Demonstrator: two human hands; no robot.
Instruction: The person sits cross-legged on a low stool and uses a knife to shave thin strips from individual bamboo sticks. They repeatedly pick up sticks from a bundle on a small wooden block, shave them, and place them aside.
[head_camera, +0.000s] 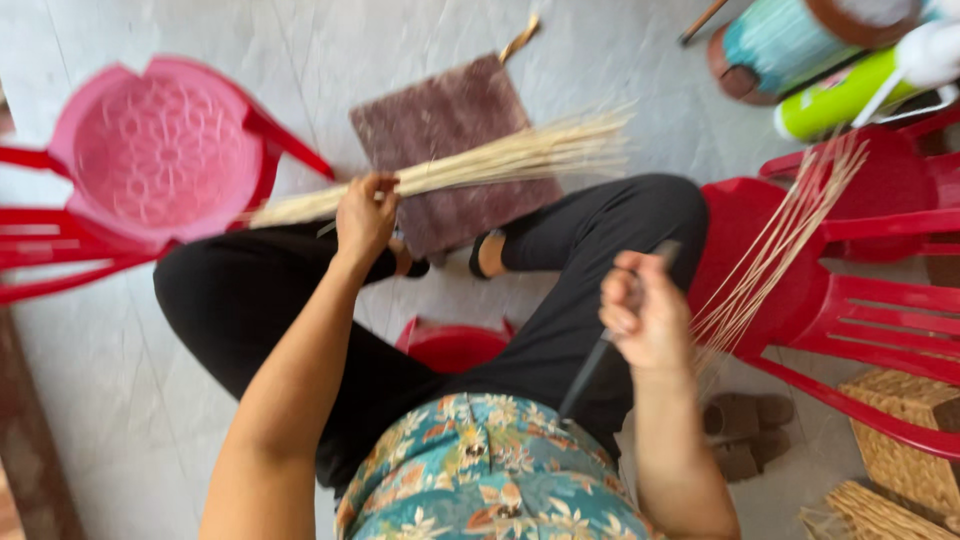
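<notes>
My left hand grips a thick bundle of pale thin sticks near its middle; the bundle lies slanted above a dark reddish mat on the floor. My right hand is closed around a dark slim tool or blade that points down toward my lap. Just right of that hand, a fan of thin pale strips rises over a red plastic chair. I sit with black-trousered legs bent.
A pink plastic stool stands at the left. More red chairs and a teal and green container are at the upper right. Woven baskets sit at the lower right. A red bowl lies between my legs.
</notes>
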